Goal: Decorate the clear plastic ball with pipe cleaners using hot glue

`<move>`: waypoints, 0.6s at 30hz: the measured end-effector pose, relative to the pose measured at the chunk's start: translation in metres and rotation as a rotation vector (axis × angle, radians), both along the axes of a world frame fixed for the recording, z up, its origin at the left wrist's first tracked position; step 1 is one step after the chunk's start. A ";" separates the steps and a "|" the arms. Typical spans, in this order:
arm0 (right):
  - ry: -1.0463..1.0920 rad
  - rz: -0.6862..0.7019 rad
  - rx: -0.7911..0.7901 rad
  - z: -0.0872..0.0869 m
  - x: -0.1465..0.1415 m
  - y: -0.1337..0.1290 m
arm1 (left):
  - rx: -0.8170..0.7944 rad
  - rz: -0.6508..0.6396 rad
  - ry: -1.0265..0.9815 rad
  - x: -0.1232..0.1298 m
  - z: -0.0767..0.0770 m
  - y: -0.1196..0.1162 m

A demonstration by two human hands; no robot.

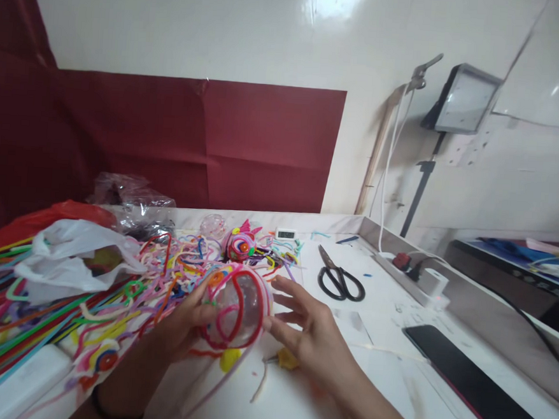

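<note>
A clear plastic ball (252,306), trimmed with red, pink and white pipe cleaners, is held just above the table. My left hand (188,321) grips its left side, thumb on the near face. Against the right rim rest the thumb and fingertips of my right hand (307,329), with gaps between the fingers. A pale lilac pipe cleaner (229,375) trails down below the ball. Under it lies a yellow round piece (230,359). Partly hidden by my right hand is a yellow tool with a narrow metal tip (287,358).
Black-handled scissors (341,281) lie beyond my right hand. Loose pipe cleaners (174,272) heap at left beside a white plastic bag (73,252). A colourful fish-like figure (241,244) stands behind the ball. At right are a phone (468,382) and a power strip (411,279).
</note>
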State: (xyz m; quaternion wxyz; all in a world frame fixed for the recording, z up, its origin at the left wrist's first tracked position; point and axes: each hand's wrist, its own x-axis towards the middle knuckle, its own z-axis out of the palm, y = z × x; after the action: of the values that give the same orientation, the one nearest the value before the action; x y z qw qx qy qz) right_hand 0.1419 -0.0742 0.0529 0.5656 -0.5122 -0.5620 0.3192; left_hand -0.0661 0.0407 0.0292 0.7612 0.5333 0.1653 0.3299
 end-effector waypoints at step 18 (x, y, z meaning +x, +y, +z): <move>0.483 0.084 -0.088 -0.006 -0.021 0.010 | -0.075 -0.144 -0.132 0.019 0.004 -0.010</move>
State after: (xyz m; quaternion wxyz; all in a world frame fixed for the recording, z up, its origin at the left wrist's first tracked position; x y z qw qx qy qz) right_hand 0.1206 -0.0646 0.0467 0.6469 -0.4214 -0.4170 0.4797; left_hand -0.0470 0.0310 0.0331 0.8116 0.4921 0.0883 0.3021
